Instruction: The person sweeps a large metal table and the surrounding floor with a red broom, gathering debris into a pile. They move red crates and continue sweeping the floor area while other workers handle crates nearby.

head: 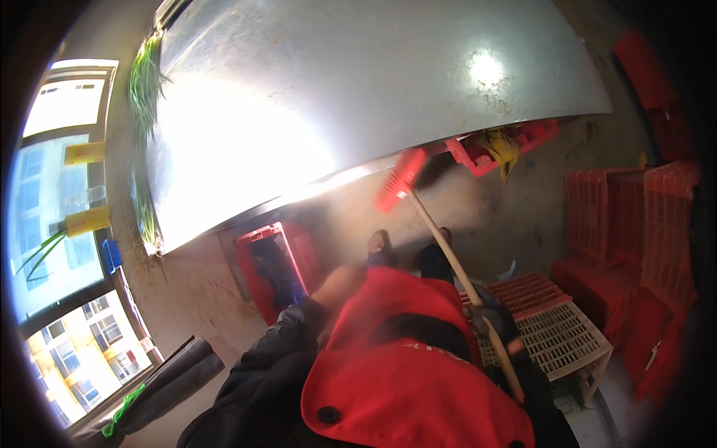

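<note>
My right hand (496, 316), in a dark glove, grips the wooden handle of a broom (442, 241) with a red head. The head is beside the front edge of a metal-topped table (364, 73), above the floor between the table and my feet; whether it touches the floor is hard to tell. My left hand (340, 283) is blurred in front of my red apron (403, 386), and its fingers are not clear. Just left of it stands a red plastic bin (260, 280) with something dark blue inside.
Under the table edge sits a red crate (476, 159) with a yellow cloth (503, 150) over it. A white slatted crate (560, 341) and stacked red crates (605, 218) stand at my right. Green onions (147, 84) lie along the table's left end, near a window (56, 213).
</note>
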A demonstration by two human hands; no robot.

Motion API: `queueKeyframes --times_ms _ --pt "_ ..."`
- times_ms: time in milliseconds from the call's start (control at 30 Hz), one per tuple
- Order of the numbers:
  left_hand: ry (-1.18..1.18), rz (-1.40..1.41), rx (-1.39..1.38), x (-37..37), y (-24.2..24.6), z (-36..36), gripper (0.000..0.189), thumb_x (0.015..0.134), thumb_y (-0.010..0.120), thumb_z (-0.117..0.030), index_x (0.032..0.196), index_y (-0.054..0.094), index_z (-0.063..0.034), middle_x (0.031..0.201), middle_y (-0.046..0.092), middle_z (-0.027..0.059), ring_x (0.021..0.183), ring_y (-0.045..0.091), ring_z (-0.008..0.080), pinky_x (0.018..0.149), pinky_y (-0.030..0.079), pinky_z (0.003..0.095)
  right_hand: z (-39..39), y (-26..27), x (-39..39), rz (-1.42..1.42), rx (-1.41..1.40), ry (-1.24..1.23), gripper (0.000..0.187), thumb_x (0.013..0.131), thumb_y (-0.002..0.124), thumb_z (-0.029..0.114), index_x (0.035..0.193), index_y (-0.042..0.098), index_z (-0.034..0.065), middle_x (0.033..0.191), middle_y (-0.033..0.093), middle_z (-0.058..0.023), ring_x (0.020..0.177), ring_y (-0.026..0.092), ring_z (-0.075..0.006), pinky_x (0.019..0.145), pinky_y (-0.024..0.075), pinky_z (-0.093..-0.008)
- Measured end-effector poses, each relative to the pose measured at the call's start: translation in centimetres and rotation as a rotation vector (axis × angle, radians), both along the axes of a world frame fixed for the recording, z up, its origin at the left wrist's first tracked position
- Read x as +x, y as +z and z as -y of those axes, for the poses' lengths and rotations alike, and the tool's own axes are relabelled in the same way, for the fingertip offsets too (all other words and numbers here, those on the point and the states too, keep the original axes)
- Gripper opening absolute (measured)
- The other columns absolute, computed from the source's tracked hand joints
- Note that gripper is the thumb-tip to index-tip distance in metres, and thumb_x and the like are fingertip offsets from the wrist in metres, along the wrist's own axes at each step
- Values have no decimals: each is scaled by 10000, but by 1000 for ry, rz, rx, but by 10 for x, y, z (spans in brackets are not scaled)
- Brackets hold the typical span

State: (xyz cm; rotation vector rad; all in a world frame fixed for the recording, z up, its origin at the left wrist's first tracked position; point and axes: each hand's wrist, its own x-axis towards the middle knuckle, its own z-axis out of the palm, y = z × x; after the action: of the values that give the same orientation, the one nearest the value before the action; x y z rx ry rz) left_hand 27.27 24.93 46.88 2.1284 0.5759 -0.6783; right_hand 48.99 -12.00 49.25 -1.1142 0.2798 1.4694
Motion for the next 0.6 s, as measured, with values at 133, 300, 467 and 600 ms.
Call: queueKeyframes --times_ms 133,300,467,600 --pt "-109 31 -18 -27 -6 -16 227 900 626 -192 1038 679 -19 956 681 230 907 651 442 792 530 482 -79 -31 -20 44 -107 25 565 919 660 91 1455 488 45 902 668 -110 702 642 -159 538 515 -302" --pt "-83 55 -80 -64 13 -58 258 900 606 -173 1107 681 -39 981 682 236 913 659 437 789 541 475 -62 -16 -65 191 -388 -128 496 924 637 89 1409 536 54 839 631 -85 599 588 -135 479 479 -274" --pt "-212 -100 -11 -91 8 -99 276 891 597 -131 1134 690 -39 1027 691 233 932 670 423 801 550 467 -13 23 -109 185 -456 -295 490 918 611 65 1404 545 69 797 612 -80 510 545 -118 423 445 -252" --pt "-244 -130 111 -60 29 -102 247 883 608 -59 1109 701 -27 982 710 202 884 699 380 775 561 437 -2 28 -136 10 -425 -340 588 888 605 17 1462 490 78 783 634 -95 495 552 -121 401 435 -257"
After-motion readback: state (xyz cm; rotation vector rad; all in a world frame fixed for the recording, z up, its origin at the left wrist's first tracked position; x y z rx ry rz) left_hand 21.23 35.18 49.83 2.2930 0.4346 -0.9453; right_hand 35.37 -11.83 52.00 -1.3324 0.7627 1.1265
